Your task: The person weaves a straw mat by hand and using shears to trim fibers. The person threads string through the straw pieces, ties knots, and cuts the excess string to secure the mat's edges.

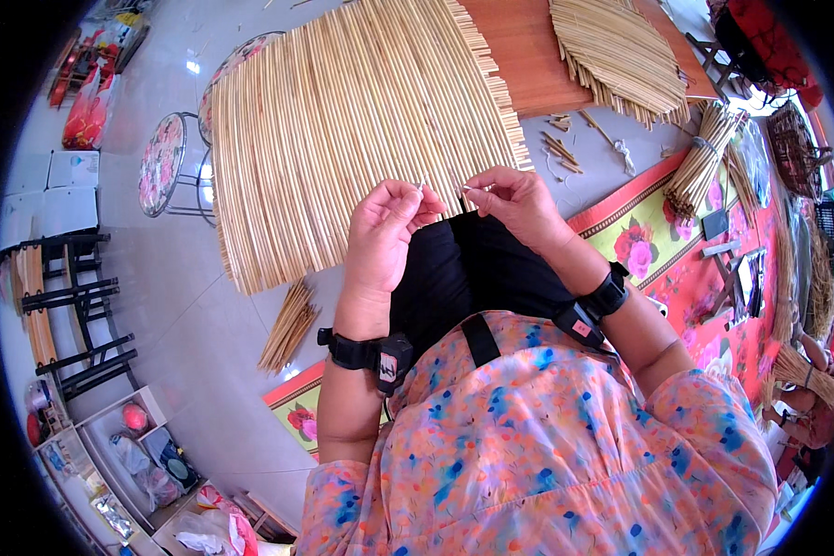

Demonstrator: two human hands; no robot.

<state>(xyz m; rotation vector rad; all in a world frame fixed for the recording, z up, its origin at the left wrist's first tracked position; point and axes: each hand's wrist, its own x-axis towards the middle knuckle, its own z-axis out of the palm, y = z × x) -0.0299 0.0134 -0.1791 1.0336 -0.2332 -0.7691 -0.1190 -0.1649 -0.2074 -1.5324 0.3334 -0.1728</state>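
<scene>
My left hand (386,227) is closed in a pinch, with a short bit of white thread (422,183) showing at the fingertips. Opposite it, my right hand (521,208) pinches a tiny pale thing between thumb and forefinger, too small to make out. A gap separates the two hands. Both are above the near edge of a large mat of straw-coloured stalks (361,111), laid side by side in rows. The mat spreads out beyond my lap, its right edge uneven with stalk ends.
A second stalk mat (616,56) lies on a reddish-brown table (514,56). Right of me are cut stalk pieces (562,151), white string (625,156) and a tied stalk bundle (700,162) on a floral mat (639,243). Leftward are loose stalks (289,326) and a round stool (162,165).
</scene>
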